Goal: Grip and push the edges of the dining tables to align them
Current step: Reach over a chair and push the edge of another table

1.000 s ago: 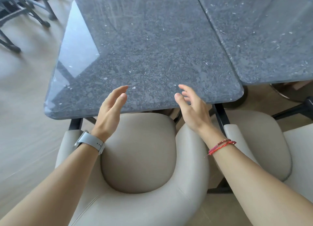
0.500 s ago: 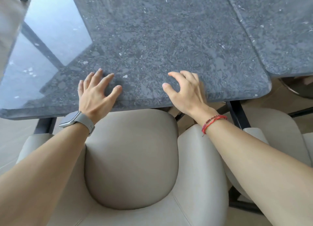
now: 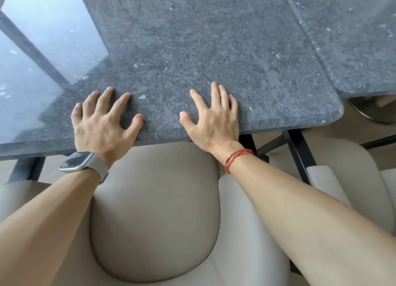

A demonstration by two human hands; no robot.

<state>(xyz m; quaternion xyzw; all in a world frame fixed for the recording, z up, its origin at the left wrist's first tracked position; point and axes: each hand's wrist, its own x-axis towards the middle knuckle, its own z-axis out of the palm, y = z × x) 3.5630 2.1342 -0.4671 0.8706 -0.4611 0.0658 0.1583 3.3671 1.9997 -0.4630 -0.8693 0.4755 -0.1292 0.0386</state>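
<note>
Both hands lie palms down on the near table [image 3: 192,39], just inside its front edge. The left hand [image 3: 105,123] has its fingers fanned wide, the right hand [image 3: 214,118] has them straight and closer together, and neither grips anything. That edge runs left-right above a beige chair [image 3: 154,210]. The second table [image 3: 353,39] sits just beside it on the right, with the seam slanting away and its front edge further back.

A beige padded chair [image 3: 154,210] with a rounded seat fills the foreground. A second chair [image 3: 364,168] of the same make stands just beside it on the right. Pale tan floor [image 3: 342,133] shows behind them in soft, even light.
</note>
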